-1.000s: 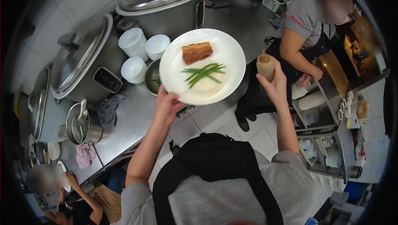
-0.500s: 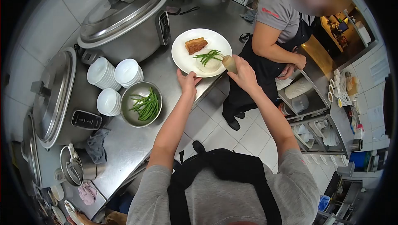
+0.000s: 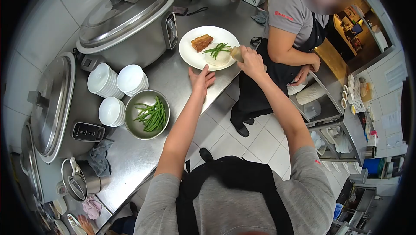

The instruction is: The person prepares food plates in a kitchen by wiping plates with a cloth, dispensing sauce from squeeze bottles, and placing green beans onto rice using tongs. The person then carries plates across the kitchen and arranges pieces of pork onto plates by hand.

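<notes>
A white plate (image 3: 190,58) lies on the steel counter with a browned piece of meat (image 3: 202,43), a white mound (image 3: 220,58) that looks like rice, and green beans (image 3: 217,51) across the mound. My left hand (image 3: 201,80) is just below the plate's near rim, fingers spread, holding nothing; whether its thumb touches the rim I cannot tell. Wrapped round a squeeze bottle (image 3: 236,54) with pale beige contents is my right hand (image 3: 252,63). The bottle is tilted, its tip toward the mound at the plate's right side; my fingers hide much of it.
Left of the plate stand a steel bowl of green beans (image 3: 151,119), stacks of white bowls (image 3: 131,79) and large lidded cookers (image 3: 125,22). A person in a dark apron (image 3: 281,68) stands close on the right. Another person's hand (image 3: 86,224) shows at lower left.
My left hand has let go of the plate's rim and opened. The plate sits slightly farther from me. The bottle, still in my right hand, has moved a little up the view.
</notes>
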`<state>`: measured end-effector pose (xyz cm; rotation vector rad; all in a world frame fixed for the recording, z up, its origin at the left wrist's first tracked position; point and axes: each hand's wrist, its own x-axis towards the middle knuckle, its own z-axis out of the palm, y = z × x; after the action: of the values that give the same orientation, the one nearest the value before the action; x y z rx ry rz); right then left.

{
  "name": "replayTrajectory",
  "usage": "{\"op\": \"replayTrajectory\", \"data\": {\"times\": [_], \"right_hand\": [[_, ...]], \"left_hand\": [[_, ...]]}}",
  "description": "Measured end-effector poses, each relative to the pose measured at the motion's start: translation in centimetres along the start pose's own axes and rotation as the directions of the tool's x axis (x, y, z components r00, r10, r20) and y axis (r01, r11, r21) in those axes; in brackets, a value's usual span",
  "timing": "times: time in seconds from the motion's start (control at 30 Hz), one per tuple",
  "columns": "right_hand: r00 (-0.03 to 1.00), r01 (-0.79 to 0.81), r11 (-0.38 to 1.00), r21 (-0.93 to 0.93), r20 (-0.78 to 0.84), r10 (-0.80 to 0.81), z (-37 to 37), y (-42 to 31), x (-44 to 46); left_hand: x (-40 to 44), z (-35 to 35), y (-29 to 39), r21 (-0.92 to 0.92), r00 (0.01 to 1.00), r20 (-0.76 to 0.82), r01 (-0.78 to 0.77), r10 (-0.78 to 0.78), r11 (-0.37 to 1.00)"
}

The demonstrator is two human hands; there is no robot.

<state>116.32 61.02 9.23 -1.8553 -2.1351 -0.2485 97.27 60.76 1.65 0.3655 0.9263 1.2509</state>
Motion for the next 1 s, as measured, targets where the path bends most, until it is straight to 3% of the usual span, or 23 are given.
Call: {"op": "replayTrajectory", "data": {"times": [0.07, 0.17, 0.23, 0.43, 0.8, 0.87, 0.93, 1.0], "right_hand": [[1.0, 0.003, 1.0, -0.022, 0.011, -0.003, 0.1, -0.1, 0.6], [1.0, 0.027, 0.996, -0.089, 0.004, -0.027, 0.3, -0.5, 1.3], [0.999, 0.034, 0.991, -0.128, -0.004, -0.035, 0.4, -0.8, 1.5], [0.999, 0.049, 0.974, -0.222, 0.024, -0.044, 0.5, -1.8, 2.2], [0.998, 0.022, 0.94, -0.341, 0.057, -0.002, -0.6, -3.3, 2.2], [0.999, 0.001, 0.954, -0.3, 0.045, 0.013, -0.4, -2.9, 2.2], [0.973, -0.215, 0.977, 0.002, 0.081, 0.214, -0.3, -2.6, 2.1], [0.97, -0.24, 0.938, 0.25, 0.099, 0.222, -0.2, -1.9, 2.2]], "left_hand": [[-1.6, -0.8, 0.4, 0.033, 0.999, -0.023, 0.037, -0.036, 0.999], [-5.4, -3.0, 0.3, 0.164, 0.995, 0.092, 0.011, -0.026, 0.986], [-8.3, -4.8, 0.6, 0.232, 0.958, 0.285, -0.046, -0.023, 0.972], [-18.0, -9.1, 3.6, 0.329, 0.935, 0.352, -0.08, -0.043, 0.941], [-27.0, -19.0, 6.5, 0.295, 0.989, 0.052, -0.148, 0.139, 0.944], [-28.0, -19.6, 7.0, 0.295, 0.986, 0.03, -0.163, 0.162, 0.941], [-29.2, -19.9, 7.7, 0.291, 0.982, 0.019, -0.187, 0.19, 0.938], [-30.4, -20.5, 8.4, 0.286, 0.975, -0.011, -0.211, 0.224, 0.935]]}}
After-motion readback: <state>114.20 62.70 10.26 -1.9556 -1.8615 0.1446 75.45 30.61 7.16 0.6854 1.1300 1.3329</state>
